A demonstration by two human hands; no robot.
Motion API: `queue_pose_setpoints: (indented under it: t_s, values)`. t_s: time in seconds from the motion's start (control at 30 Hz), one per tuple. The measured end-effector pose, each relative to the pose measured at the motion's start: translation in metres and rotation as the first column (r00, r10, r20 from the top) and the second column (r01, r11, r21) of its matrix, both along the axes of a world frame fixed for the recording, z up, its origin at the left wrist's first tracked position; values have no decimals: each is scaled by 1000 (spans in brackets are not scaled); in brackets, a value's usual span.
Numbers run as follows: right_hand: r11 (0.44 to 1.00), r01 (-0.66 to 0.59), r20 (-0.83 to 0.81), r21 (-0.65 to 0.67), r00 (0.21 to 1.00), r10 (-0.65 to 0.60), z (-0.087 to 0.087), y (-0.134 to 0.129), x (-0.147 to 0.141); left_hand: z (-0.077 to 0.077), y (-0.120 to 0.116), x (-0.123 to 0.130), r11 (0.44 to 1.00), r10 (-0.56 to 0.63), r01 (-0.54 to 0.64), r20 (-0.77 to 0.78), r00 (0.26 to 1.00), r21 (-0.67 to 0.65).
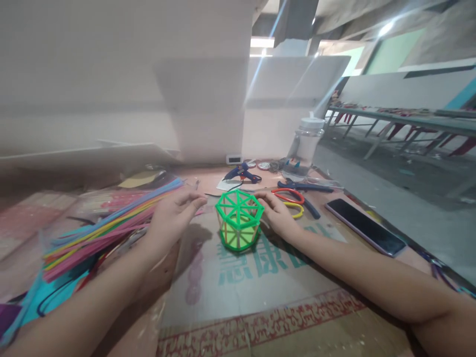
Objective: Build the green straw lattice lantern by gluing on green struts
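A small octagonal frame (239,222) with green edges, green spokes on top and thin brown uprights stands on the printed cardboard (208,307) in the middle. My right hand (274,212) is at its right side, fingertips bent in against or just behind the upper rim; whether they grip it is hard to see. To the left of the frame, apart from it, my left hand (177,214) is raised with thumb and forefinger tips together. Anything between those fingertips is too small to make out.
Colored pipe cleaners (111,225) lie at left. Behind the frame is a blue glue gun (240,172). Scissors with red handles (290,196), pliers (307,186), a phone (366,225) and a clear bottle (304,148) are at right. A white panel (208,99) stands behind.
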State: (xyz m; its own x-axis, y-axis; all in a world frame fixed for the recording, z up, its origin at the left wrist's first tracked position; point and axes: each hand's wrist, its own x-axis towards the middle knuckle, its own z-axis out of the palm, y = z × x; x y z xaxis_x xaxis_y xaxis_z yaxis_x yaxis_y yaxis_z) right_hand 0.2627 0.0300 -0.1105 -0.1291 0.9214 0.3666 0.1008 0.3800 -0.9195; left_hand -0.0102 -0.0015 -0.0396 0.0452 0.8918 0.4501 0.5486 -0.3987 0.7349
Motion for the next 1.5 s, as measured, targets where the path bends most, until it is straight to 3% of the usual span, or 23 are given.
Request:
queue_pose_setpoints:
  t_s: [0.13,0.27,0.43,0.57,0.7,0.83,1.0,1.13,1.4,1.5]
  values:
    - [998,53,15,36,998,-54,20,4,14,-2,3,-2,1000,-9,9,8,1000,-27]
    - [995,75,68,73,994,-80,43,10,33,-19,6,0,999,14,-15,-11,1000,-48]
    - [994,72,135,84,987,-83,33,9,35,-56,16,4,996,87,-87,-54,995,0]
    - [995,42,180,90,982,-58,30,4,33,-71,25,5,999,42,-42,-104,994,3]
    - [995,-29,259,100,966,3,59,-4,40,-72,28,4,998,-55,55,-143,988,-3]
    - [983,-174,390,-58,902,183,78,-16,45,-74,28,2,992,-124,125,-157,980,-6]
    - [983,-143,485,-118,855,183,57,-29,43,-76,25,0,984,-176,176,-135,975,-15]
    - [984,-164,537,-70,825,176,40,-33,34,-76,21,-1,980,-200,199,-146,969,-20]
    - [942,-326,577,-85,755,313,61,-14,32,-75,19,5,986,-160,165,-177,971,14]
    - [932,-345,568,-108,748,343,59,-9,36,-78,18,5,987,-160,163,-173,972,5]
